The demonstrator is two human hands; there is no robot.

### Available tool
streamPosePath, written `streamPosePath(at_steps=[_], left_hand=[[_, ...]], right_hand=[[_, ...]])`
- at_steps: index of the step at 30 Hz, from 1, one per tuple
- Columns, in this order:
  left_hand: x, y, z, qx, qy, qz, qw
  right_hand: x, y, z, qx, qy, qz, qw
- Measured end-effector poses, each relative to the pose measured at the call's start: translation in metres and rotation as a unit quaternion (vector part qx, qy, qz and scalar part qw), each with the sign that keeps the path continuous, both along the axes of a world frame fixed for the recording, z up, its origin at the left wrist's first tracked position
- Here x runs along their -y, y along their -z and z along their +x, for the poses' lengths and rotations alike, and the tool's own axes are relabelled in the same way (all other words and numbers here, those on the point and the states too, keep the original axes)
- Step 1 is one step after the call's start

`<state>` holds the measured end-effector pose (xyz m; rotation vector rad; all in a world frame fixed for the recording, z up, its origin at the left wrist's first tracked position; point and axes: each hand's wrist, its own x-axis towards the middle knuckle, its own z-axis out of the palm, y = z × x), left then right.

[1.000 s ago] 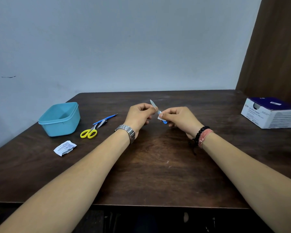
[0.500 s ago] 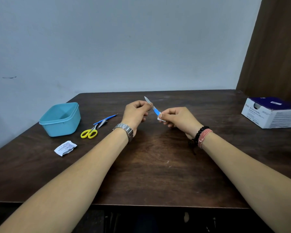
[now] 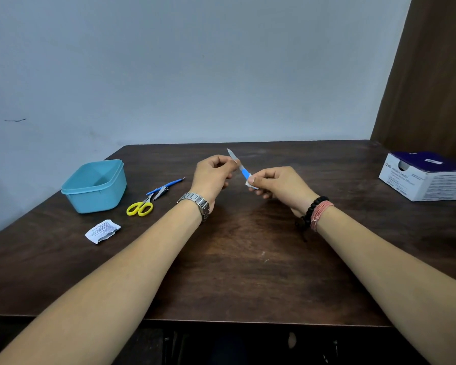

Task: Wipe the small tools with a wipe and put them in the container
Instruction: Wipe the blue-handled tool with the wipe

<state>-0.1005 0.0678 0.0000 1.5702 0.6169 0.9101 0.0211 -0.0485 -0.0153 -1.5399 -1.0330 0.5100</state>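
Slid further out of the wipe since a second ago: nail file, blue handle now exposed, metal tip up-left. Left hand pinches the blade; right hand clamps the wipe round the handle end. Held above table centre. Probably near done; container sits far left, empty-looking.

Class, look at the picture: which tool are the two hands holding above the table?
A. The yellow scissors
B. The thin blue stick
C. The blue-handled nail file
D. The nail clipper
C: the left hand pinches the metal part of the file while the right hand grips its blue end in a wipe; the scissors, clipper and stick lie on the table.
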Motion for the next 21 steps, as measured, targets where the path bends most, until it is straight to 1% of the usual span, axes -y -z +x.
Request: streamPosePath(at_steps=[3,10,13,18,21], left_hand=[[0.0,0.001,0.0,0.003,0.006,-0.006,1.0],[0.008,0.007,0.003,-0.039,0.07,0.017,0.997],[0.007,0.005,0.002,-0.025,0.052,0.027,0.998],[-0.001,0.001,0.0,0.007,0.003,0.004,1.0],[-0.001,0.004,0.0,-0.004,0.023,0.0,1.0]], right_hand=[[0.001,0.0,0.001,0.005,0.004,0.001,1.0],[0.001,0.001,0.001,0.002,0.025,0.027,0.999],[0.0,0.001,-0.001,0.009,0.016,0.014,1.0],[0.001,0.001,-0.002,0.003,-0.006,0.002,1.0],[0.002,0.002,-0.001,0.012,0.003,0.002,1.0]])
